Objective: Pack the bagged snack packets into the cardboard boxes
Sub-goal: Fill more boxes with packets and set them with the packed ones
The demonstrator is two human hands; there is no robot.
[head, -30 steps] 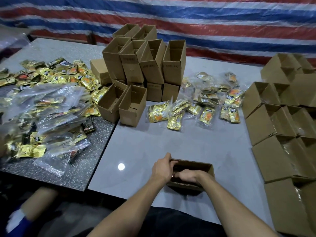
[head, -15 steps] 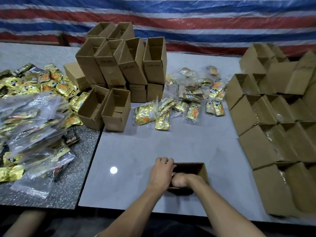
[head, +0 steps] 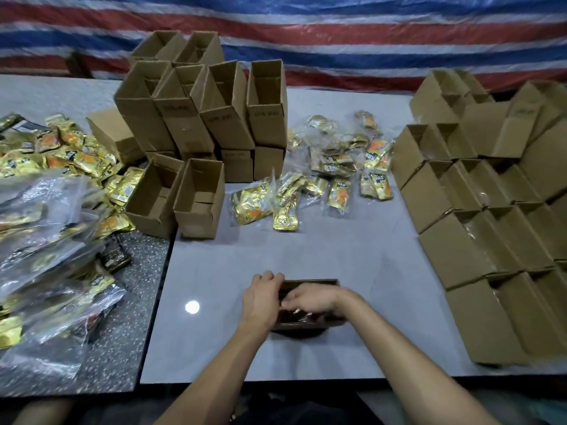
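A small open cardboard box (head: 319, 283) stands on the pale table near the front edge. My left hand (head: 260, 297) grips its left wall, fingers curled over the rim. My right hand (head: 313, 297) reaches into the box from the right, fingers bent down over something shiny inside. Motion blur hides whether it grips anything. Bagged snack packets (head: 285, 204), gold pouches in clear bags, lie spread across the middle of the table, well beyond the box.
A stack of empty cardboard boxes (head: 199, 118) rises at the back centre. Rows of boxes (head: 478, 216) on their sides fill the right side. Loose gold packets (head: 70, 154) and clear bags (head: 46, 240) cover the speckled table on the left.
The view has swung a little left and down. My right hand has lifted from deep in the box to its top. My left hand stays on the left wall.
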